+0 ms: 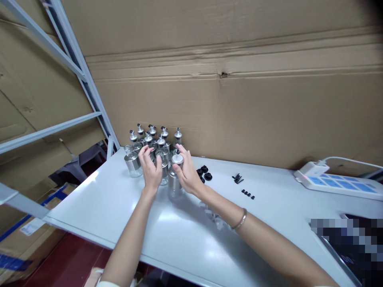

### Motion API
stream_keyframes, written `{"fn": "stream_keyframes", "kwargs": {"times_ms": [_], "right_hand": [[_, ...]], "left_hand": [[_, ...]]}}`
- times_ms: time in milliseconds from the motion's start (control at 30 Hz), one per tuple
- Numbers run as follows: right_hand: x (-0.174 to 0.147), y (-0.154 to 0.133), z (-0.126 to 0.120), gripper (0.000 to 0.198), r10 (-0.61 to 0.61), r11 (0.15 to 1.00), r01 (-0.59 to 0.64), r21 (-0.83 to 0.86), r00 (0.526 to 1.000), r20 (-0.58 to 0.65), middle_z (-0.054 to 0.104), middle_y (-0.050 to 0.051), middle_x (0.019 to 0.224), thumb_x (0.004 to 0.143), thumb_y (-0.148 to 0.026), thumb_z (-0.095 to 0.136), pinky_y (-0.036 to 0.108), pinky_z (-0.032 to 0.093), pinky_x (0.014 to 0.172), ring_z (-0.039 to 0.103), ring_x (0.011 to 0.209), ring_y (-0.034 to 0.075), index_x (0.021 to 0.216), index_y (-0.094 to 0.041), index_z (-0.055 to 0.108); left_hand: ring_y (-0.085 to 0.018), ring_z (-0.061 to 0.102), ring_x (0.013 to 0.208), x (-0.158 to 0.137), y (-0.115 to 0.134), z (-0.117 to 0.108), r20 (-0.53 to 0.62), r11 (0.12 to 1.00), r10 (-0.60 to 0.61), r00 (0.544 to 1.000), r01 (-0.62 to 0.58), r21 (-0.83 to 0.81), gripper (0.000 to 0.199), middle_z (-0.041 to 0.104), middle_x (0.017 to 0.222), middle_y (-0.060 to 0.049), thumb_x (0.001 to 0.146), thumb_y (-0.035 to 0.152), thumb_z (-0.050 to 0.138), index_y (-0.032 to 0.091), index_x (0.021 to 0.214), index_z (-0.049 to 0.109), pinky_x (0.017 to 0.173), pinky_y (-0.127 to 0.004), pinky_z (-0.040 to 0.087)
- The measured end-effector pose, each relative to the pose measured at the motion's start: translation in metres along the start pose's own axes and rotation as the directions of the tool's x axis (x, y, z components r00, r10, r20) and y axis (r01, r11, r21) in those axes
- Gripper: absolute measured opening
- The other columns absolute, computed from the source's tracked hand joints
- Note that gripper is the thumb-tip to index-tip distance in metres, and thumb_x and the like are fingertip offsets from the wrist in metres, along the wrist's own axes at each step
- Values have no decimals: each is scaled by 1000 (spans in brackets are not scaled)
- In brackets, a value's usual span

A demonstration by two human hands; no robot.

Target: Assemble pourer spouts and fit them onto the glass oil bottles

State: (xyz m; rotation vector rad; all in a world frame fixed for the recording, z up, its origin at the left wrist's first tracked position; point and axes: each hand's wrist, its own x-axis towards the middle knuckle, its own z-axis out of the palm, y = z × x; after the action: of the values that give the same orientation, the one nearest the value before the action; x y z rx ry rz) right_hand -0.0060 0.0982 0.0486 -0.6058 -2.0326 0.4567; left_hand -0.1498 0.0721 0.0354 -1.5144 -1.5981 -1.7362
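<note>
My right hand [188, 172] is closed round the upper part of a glass oil bottle [174, 181] with a metal sleeve and a silver pourer top. Its thumb lies across the front, and the fingers are partly behind the bottle. To the left, my left hand [151, 167] has its fingers bent and apart, with nothing seen in it. Close to that hand are two bottles without tops: one open bottle [132, 161] on its left and another open bottle [163, 167] on its right. Several capped bottles [148, 137] stand grouped behind my hands.
Black round stoppers [208, 176], black levers [238, 178] and small black caps [248, 194] lie on the white table [119, 207]. Clear plastic pieces [220, 222] are partly under my right forearm. A power strip [338, 183] lies far right; a metal frame [86, 75] rises left.
</note>
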Motion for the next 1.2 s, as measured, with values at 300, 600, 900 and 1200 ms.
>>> {"fn": "stream_keyframes", "kwargs": {"times_ms": [300, 600, 900, 1200], "right_hand": [[13, 37, 18, 57, -68, 996, 64, -64, 997, -49, 37, 21, 144, 91, -62, 23, 54, 23, 112, 26, 140, 28, 119, -16, 43], [19, 30, 1, 56, -148, 989, 144, -36, 968, -203, 36, 17, 143, 88, -57, 37, 54, 26, 109, 32, 135, 29, 131, -21, 32], [139, -15, -12, 36, 133, 956, 9, -295, 880, 456, 66, 9, 104, 72, -17, 68, 33, 46, 83, 61, 97, 22, 106, -18, 59], [151, -1, 4, 25, 176, 949, -24, -314, 867, 467, 64, 2, 77, 61, -10, 75, 26, 43, 68, 59, 76, 17, 80, -17, 61]], "left_hand": [[-23, 51, 106, 0, -3, 0, 75, 990, 125, 989, -129, 53, 15, 55, 106, -10, 88, 19, 47, 17, 97, 58, 96, -39, 40], [-22, 53, 102, 3, -2, -2, 73, 991, 127, 989, -131, 42, 16, 54, 101, -8, 85, 15, 46, 18, 94, 59, 93, -38, 43], [-24, 51, 104, 0, -5, -2, 42, 991, 112, 993, -115, 72, 23, 50, 106, -10, 80, 18, 50, 18, 102, 54, 92, -40, 42], [-30, 40, 114, 2, -12, -10, -84, 963, 240, 967, -226, 148, 47, 40, 118, -14, 74, 26, 52, 17, 119, 40, 99, -47, 31]]}}
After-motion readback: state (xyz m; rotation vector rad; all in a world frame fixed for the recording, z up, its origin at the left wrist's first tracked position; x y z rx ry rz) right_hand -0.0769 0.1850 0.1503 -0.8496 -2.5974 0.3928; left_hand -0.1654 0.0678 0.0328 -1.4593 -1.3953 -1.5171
